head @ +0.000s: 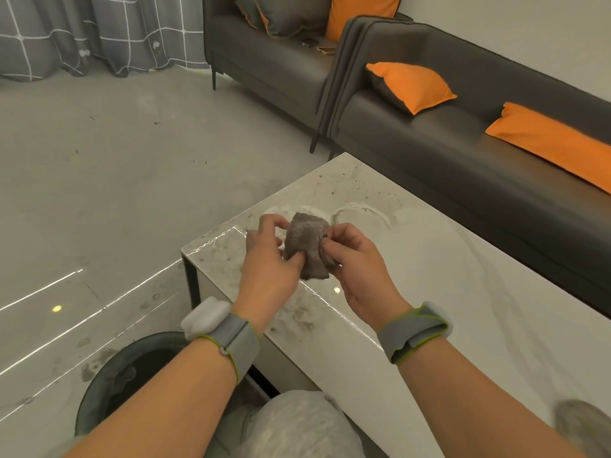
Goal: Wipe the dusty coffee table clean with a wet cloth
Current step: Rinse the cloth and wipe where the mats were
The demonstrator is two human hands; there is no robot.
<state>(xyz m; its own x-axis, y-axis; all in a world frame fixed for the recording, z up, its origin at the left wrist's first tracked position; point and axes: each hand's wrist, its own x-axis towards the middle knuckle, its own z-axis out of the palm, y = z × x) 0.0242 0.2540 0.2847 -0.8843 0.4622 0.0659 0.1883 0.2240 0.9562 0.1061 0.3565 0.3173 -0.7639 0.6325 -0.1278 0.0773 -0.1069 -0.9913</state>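
Currently, head view: both hands hold a small grey cloth [305,246] up above the near left corner of the coffee table [446,276]. Left hand [267,259] pinches the cloth's left edge, thumb at the lower front, fingers curled at the top. Right hand [355,266] pinches the right edge, fingers curled round it. Cloth looks bunched and folded, lifted clear of the tabletop.

Tabletop is pale and glossy. Wet, shiny streaks and curved smear marks lie under and beyond the hands; dark specks and grime sit along the left edge and far corner.

Each wrist carries a grey strap with green trim; the left wristband [228,338] bears a white block, the right wristband [413,332] likewise.

A dark bucket [109,378] stands on the floor just left of the table, below the left forearm. Dark sofas [496,150] with orange cushions [413,85] stand beyond the table. A checked grey curtain [99,31] hangs at far left.
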